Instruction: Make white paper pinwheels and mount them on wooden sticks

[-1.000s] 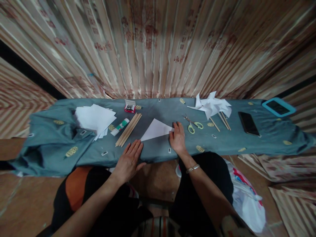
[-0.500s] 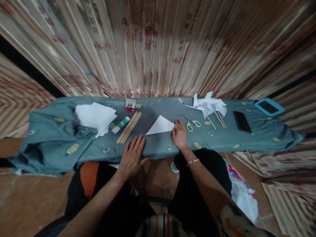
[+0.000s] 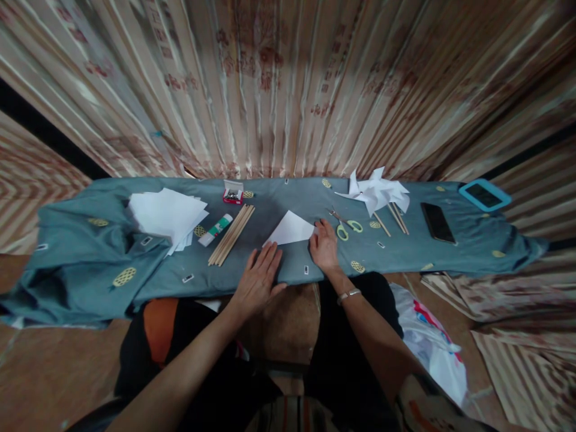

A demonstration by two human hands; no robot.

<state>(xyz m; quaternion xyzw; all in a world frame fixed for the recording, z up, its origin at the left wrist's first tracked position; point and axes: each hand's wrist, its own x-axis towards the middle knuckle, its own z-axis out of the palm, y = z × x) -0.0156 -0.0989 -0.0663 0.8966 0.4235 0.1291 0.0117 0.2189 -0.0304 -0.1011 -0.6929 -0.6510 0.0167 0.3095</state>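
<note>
A folded white paper triangle (image 3: 290,228) lies flat on the cloth-covered table in front of me. My left hand (image 3: 258,277) rests palm down with fingers stretched out, the fingertips touching the paper's left corner. At its right corner my right hand (image 3: 324,247) has bent fingers closed on the paper's edge; the exact finger contact is small in view. Just right of that hand are scissors (image 3: 345,227) with yellow-green handles. Left of the paper lie several thin wooden sticks (image 3: 231,235) and a green-and-white glue stick (image 3: 215,230).
A stack of white paper sheets (image 3: 167,211) is on the left. Behind the sticks stands an open red box (image 3: 233,193) of small metal pieces. White paper pinwheels (image 3: 378,191) on sticks, a black phone (image 3: 437,222) and a blue-framed device (image 3: 485,195) lie on the right.
My left hand has moved right and forward from the bare cloth onto the paper's left corner. My right hand stays at the right corner. The whole view has shifted slightly.
</note>
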